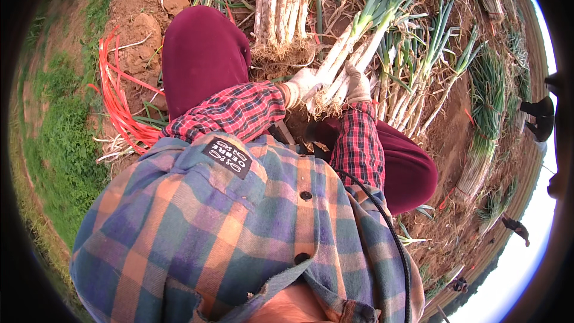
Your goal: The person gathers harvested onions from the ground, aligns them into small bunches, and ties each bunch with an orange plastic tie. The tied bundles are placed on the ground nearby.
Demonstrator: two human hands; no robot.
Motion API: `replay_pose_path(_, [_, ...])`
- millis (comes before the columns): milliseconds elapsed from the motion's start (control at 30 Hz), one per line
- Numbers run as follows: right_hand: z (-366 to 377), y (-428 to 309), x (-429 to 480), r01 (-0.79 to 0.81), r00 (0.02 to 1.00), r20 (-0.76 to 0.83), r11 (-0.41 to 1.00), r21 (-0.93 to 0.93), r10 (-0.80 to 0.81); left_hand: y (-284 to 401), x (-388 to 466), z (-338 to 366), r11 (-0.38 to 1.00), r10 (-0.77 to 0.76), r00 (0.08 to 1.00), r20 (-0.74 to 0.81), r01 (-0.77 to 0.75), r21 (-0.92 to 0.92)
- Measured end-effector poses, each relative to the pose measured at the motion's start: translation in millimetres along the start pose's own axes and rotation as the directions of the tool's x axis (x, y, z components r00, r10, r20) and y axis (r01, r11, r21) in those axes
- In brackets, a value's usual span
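Note:
Both hands wear pale work gloves. My left hand (301,85) grips the white lower stalks of a few long green onions (338,60) near their roots. On the other side, my right hand (358,84) is closed around the same stalks. Their roots (326,103) hang tangled between my hands, and the green tops point away to the upper right. Just beyond my left hand lies a thick bundle of white-stalked green onions (282,4), its roots towards me. Several loose green onions (410,85) lie on the soil to the right of my right hand.
Red plastic strips (119,98) lie on the soil beside my left knee (204,54). Tied green onion bundles (486,98) lie further right on the brown earth. Green weeds (67,121) grow at the left. Other people (515,229) are at the far right edge.

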State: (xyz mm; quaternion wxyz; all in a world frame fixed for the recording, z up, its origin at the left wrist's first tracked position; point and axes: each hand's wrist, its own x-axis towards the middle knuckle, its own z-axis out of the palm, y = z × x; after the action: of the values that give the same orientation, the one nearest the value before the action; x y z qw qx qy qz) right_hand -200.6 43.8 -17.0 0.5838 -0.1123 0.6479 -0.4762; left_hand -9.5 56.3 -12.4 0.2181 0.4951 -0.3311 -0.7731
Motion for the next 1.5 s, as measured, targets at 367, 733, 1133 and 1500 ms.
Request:
replay_pose_path(367, [20,16,-19,-0.006,0.999,0.044,0.984,0.18,-0.002,0,-19,-5,0.996,0.039,0.957,0.287,-0.013,-0.09])
replay_pose_path(733, [20,3,-5,0.06,0.997,0.038,0.4,-0.914,-0.062,-13,-10,-10,0.999,-0.011,0.975,0.223,0.003,0.035])
replay_pose_path(1133, [33,-93,22,0.684,0.706,-0.218,0.728,-0.034,-0.674,70,-83,-16,0.647,-0.122,0.757,0.642,0.551,-0.527])
replay_pose_path(1500, [13,-35,47,0.166,0.973,0.014,0.737,0.655,-0.231,137,-119,-9,0.632,-0.205,0.791,0.576,0.556,-0.539])
